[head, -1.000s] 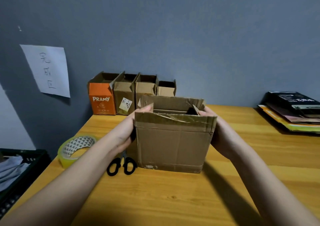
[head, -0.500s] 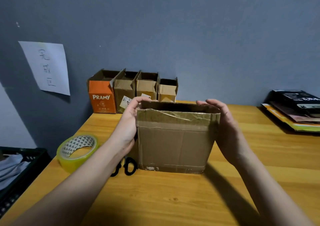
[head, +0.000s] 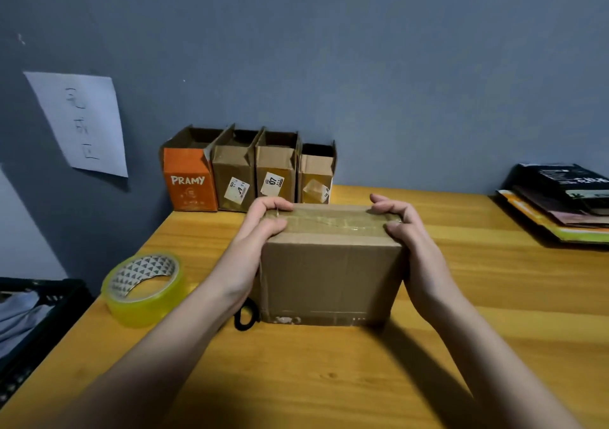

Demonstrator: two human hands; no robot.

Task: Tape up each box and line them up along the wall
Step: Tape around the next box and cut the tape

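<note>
Pressing down on both ends of the lid, the hands have the brown box (head: 333,273) pinned at the middle of the tabletop (head: 329,379), close in front of the person. Left hand (head: 260,227) curls over the box's left top edge, fingers on the flaps, thumb on the near face. Right hand (head: 407,227) mirrors it on the right end, fingers bent over the top, clamped on the cardboard. Flaps lie flat and closed, with strips of old clear tape glinting along the seam, which runs left to right between the two hands.

Now the key relation: the tape roll (head: 143,288) sits to the left of the box, lying flat near the tabletop's left edge, clearly closer to the left hand. By my read, that hand goes for it while the right keeps the flaps down. Black scissors (head: 244,318) peek out at the box's lower left corner, mostly hidden under the left wrist.

Farther back, four small boxes (head: 250,171) stand side by side against the wall (head: 362,66), tops open, the orange one leftmost. The row's free end is on the right, straight behind our box.
</note>
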